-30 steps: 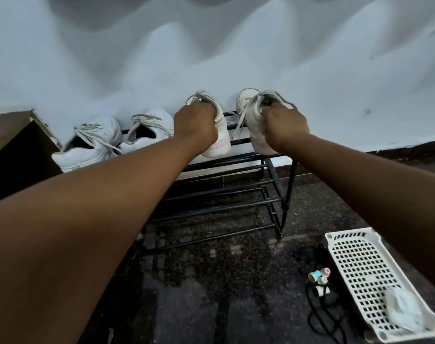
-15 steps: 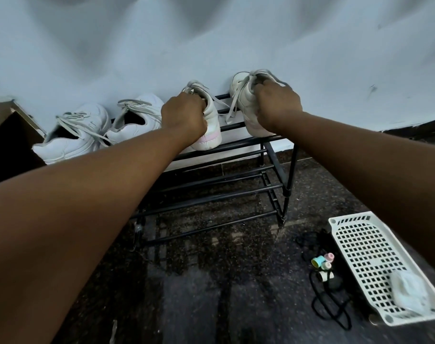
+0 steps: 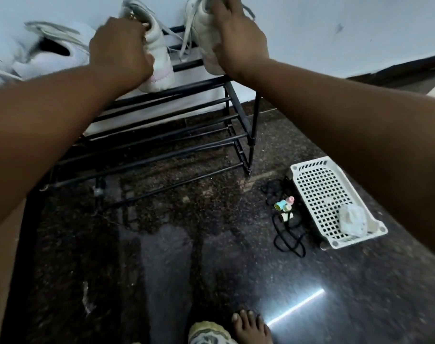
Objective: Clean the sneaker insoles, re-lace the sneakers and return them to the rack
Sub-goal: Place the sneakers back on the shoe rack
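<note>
Two white sneakers stand heel-out on the top tier of a black metal rack against the wall. My left hand grips the heel and collar of the left sneaker, which has a pink heel patch. Around the back of the right sneaker my right hand is wrapped, fingers curled over its top. Loose laces hang from both shoes between my hands. Each hand hides most of its sneaker's opening.
Another white pair sits blurred at the rack's left end. On the dark glossy floor lie a white perforated tray holding a crumpled cloth, a black cord and small pastel spools. My bare foot is at the bottom.
The view has tilted down, so the rack and shoes sit higher in the frame and the floor and my foot appear. Both hands keep their hold on the sneakers on the top tier.
</note>
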`<state>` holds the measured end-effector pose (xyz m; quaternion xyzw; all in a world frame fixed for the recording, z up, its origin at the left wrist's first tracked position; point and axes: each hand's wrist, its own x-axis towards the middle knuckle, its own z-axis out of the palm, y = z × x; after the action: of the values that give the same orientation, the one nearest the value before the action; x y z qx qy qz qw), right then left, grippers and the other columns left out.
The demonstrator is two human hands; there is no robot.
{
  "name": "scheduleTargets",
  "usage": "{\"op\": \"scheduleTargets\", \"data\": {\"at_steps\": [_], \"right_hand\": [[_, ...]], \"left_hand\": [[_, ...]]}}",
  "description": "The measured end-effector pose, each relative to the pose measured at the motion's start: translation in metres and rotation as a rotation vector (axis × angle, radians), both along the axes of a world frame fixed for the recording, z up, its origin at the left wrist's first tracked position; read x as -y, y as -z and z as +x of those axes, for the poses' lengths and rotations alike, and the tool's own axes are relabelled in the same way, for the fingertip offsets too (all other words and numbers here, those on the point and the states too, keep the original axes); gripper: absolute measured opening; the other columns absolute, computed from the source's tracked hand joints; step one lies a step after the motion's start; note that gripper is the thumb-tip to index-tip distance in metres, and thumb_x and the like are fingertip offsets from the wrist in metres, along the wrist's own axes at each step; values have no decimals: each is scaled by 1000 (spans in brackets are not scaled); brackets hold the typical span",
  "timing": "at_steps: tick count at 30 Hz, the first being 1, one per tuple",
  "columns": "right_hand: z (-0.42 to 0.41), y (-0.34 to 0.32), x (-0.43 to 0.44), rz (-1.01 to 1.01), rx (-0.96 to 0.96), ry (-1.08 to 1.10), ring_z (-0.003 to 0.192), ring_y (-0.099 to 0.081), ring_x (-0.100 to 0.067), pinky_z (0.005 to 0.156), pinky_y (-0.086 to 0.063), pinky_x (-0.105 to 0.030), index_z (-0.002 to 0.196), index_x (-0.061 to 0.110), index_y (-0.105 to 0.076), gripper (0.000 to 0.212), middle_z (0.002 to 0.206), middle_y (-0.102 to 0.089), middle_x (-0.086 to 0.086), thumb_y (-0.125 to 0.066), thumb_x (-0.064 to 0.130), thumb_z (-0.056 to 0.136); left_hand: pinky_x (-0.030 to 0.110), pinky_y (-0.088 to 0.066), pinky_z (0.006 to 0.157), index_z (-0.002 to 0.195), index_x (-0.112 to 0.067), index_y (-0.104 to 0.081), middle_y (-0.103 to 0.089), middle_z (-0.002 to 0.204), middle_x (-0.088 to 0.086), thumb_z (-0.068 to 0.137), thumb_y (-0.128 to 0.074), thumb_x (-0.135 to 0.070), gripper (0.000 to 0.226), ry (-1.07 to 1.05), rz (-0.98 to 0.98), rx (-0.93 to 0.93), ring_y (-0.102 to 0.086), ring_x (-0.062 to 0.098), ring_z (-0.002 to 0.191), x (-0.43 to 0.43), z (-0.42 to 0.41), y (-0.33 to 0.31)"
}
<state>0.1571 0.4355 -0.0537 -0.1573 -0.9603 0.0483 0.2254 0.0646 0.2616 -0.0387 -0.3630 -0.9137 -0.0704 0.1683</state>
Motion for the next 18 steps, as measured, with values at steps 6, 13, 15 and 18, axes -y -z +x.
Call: {"op": "scheduleTargets", "data": {"at_steps": [6,13,15,18], "right_hand": [[12,18,-1,-1,-111,43,119,-46,-29,83,-42,-35,140,14,-35,51,138,-43,-10,-43,17,90],[30,61,6,-105,-492,-133,99,-59,-30,68,-37,-22,123,3,-56,40,118,-57,-19,-50,19,87],[48,83,8,-172,-575,-169,91,-59,-20,62,-44,-23,110,5,-61,25,111,-59,-13,-54,16,89],[95,147,13,-399,-452,-25,78,-54,-9,63,-49,-27,96,9,-62,15,93,-61,-3,-54,20,91]], "left_hand": [[44,-38,76,105,-5,-52,-55,108,23,79,-46,-18,29,-18,142,-84,-50,42,100,7,8,15],[45,-27,99,137,-9,-35,-38,139,19,86,-38,-33,56,-104,133,-151,-36,35,128,16,42,38],[45,-25,101,139,-16,-33,-33,145,16,86,-39,-35,57,-123,153,-173,-31,34,133,20,59,51],[38,-23,91,135,-22,-41,-39,141,11,84,-51,-35,53,-18,233,-132,-35,27,128,32,93,87]]}}
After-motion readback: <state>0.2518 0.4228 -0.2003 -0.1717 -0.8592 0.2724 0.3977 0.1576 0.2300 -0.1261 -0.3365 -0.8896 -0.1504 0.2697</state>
